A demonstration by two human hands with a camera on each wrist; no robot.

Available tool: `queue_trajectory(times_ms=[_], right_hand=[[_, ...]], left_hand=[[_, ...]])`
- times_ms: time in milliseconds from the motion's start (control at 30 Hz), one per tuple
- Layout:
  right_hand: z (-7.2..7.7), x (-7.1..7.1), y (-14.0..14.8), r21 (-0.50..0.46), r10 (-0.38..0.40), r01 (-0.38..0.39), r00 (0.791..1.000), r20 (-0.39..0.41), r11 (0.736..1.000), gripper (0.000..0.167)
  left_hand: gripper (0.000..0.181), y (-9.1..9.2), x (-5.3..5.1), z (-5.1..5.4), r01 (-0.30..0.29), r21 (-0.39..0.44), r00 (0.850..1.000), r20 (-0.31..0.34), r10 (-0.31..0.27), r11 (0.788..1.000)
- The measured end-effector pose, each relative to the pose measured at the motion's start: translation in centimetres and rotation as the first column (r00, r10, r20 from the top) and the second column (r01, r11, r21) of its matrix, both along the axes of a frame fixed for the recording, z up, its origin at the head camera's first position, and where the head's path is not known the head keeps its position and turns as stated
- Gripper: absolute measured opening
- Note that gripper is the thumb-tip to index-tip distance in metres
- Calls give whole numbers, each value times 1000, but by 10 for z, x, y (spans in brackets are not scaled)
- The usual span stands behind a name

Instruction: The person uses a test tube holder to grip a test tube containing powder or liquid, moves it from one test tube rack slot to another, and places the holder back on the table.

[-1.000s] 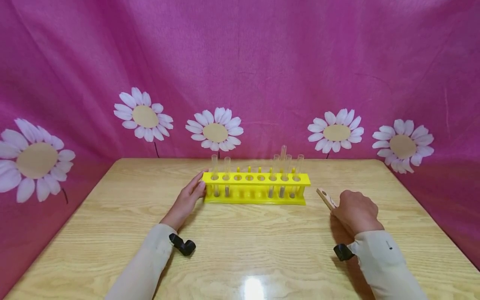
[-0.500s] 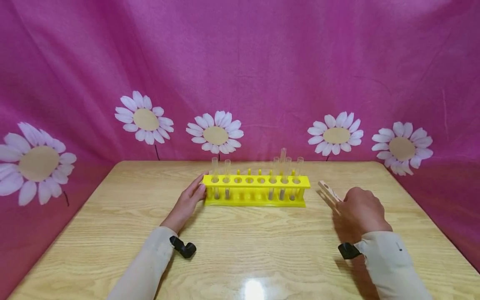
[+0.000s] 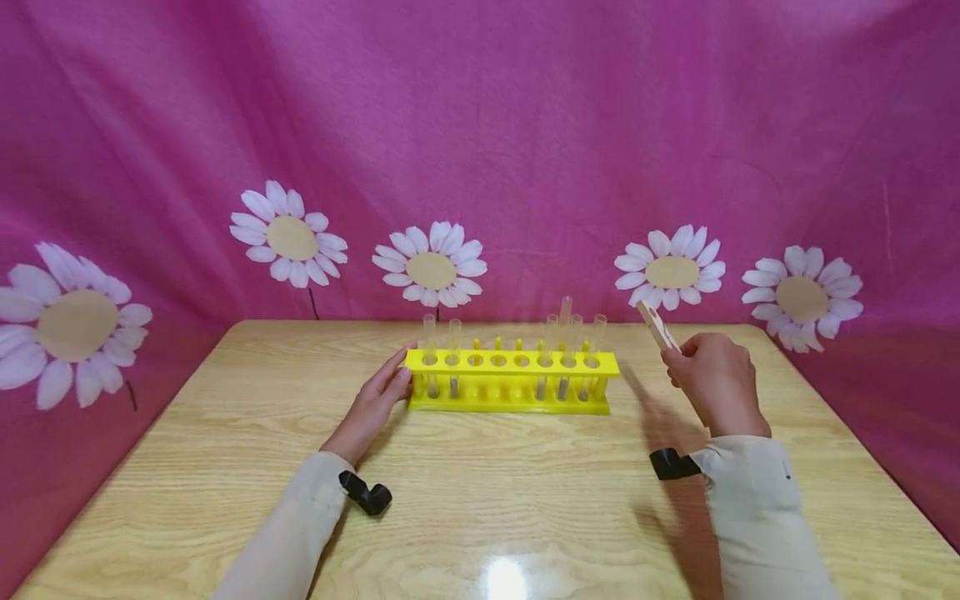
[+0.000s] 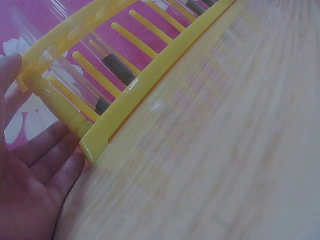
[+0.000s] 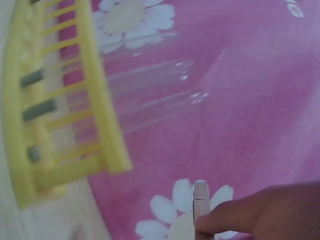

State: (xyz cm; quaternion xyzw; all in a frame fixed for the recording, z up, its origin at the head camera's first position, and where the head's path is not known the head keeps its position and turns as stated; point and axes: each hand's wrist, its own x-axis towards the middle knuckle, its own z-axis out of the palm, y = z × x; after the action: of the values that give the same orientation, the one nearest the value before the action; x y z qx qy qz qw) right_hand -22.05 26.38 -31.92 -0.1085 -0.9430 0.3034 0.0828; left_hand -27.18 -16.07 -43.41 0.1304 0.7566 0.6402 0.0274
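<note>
A yellow test tube rack (image 3: 512, 408) stands on the wooden table. Glass test tubes sit in holes at both ends; several have dark grey matter at the bottom. Another tube (image 3: 566, 307) rises behind the right group, apparently upside down over a peg. My left hand (image 3: 375, 398) holds the rack's left end; in the left wrist view the thumb is at the top bar and the fingers (image 4: 50, 150) lie by the base. My right hand (image 3: 712, 375) grips a wooden test tube holder (image 3: 657, 325), raised above the table to the rack's right, its tip pointing up and away.
The pale wooden table (image 3: 480, 492) spreads in front of the rack. A pink cloth (image 3: 480, 150) printed with white daisies hangs behind and at both sides. A black camera mount sits on each wrist.
My right hand has lifted the test tube holder up off the table, after first shifting slightly right. The left hand and the rack stay in place.
</note>
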Motion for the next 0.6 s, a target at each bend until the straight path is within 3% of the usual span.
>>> queue_trajectory(times_ms=[267, 600], right_hand=[[9, -1, -20, -63, -119, 112, 986, -115, 992, 38], [19, 7, -36, -11, -81, 80, 975, -205, 997, 38]], left_hand=[[54, 0, -2, -2, 4, 5, 1000, -7, -4, 1000], [54, -1, 0, -2, 2, -2, 1000, -15, -2, 1000]])
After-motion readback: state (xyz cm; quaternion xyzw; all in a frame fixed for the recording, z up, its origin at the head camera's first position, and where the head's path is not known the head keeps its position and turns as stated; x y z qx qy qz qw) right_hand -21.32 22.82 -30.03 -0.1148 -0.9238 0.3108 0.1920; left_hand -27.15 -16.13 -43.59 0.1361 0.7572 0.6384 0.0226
